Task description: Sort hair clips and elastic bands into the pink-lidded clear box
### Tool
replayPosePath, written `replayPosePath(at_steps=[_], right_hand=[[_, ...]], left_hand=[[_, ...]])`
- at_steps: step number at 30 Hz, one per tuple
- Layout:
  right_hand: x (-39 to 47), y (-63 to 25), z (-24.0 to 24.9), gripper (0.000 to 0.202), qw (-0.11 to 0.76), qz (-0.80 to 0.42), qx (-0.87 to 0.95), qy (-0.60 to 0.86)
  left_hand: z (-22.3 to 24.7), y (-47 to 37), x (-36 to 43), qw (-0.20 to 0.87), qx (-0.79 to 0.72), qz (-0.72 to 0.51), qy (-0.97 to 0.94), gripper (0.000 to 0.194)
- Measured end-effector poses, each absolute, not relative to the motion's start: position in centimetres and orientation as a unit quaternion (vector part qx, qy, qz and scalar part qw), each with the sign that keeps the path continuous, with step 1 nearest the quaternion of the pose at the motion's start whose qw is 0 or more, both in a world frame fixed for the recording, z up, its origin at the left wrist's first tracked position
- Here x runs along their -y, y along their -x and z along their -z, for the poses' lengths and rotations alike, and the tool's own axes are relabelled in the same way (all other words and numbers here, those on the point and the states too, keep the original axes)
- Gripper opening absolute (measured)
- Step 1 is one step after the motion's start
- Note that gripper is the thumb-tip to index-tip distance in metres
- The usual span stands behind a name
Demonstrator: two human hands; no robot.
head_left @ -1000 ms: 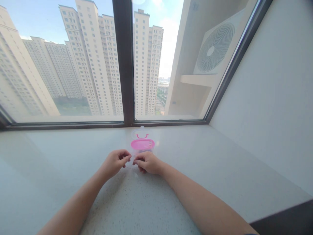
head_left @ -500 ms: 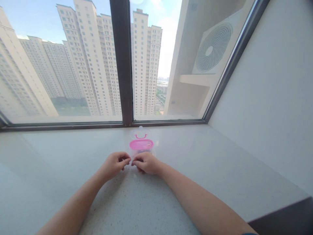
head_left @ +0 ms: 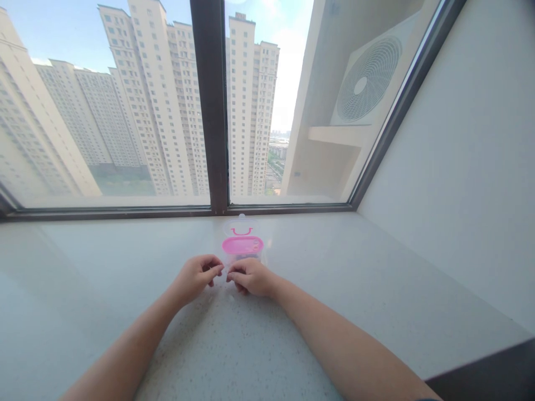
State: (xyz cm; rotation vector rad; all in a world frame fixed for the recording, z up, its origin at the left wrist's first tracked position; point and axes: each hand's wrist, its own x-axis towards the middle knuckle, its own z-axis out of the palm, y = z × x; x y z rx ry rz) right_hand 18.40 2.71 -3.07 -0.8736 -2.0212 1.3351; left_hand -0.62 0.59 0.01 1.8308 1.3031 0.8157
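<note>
My left hand (head_left: 202, 273) is closed, thumb and fingers pinched together; anything between them is too small to make out. A small gap separates it from my right hand (head_left: 249, 276), which is also closed in a pinch, its contents hidden. Just behind my hands stands a small clear plastic box (head_left: 261, 257) with a pink oval top (head_left: 237, 245). Its transparent lid (head_left: 228, 227) is raised at the back and carries a pink curved handle (head_left: 242, 233). Something dark shows inside the box, partly covered by my right hand. Tiny clear bits (head_left: 231, 298) lie on the surface below my hands.
Under my arms is a pale speckled sill (head_left: 217, 356). A dark window frame (head_left: 215, 111) rises behind the box, and a white wall (head_left: 468, 167) bounds the right side. Tall buildings and an air conditioner unit (head_left: 368, 81) are outside the glass.
My hands have drawn very slightly apart, with the fingertips still pinched. The view has shifted a little; the box stays in place.
</note>
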Motion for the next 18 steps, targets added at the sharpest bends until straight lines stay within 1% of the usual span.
replayPosePath(at_steps=[6, 18], right_hand=[[-2.93, -18.46, 3.21, 0.013, 0.314, -0.537, 0.716, 0.316], [-2.85, -18.59, 3.01, 0.013, 0.317, -0.515, 0.731, 0.315]], left_hand=[[-0.09, 0.61, -0.71, 0.377, -0.511, -0.356, -0.685, 0.025], [-0.41, 0.52, -0.41, 0.382, -0.516, -0.355, -0.679, 0.025]])
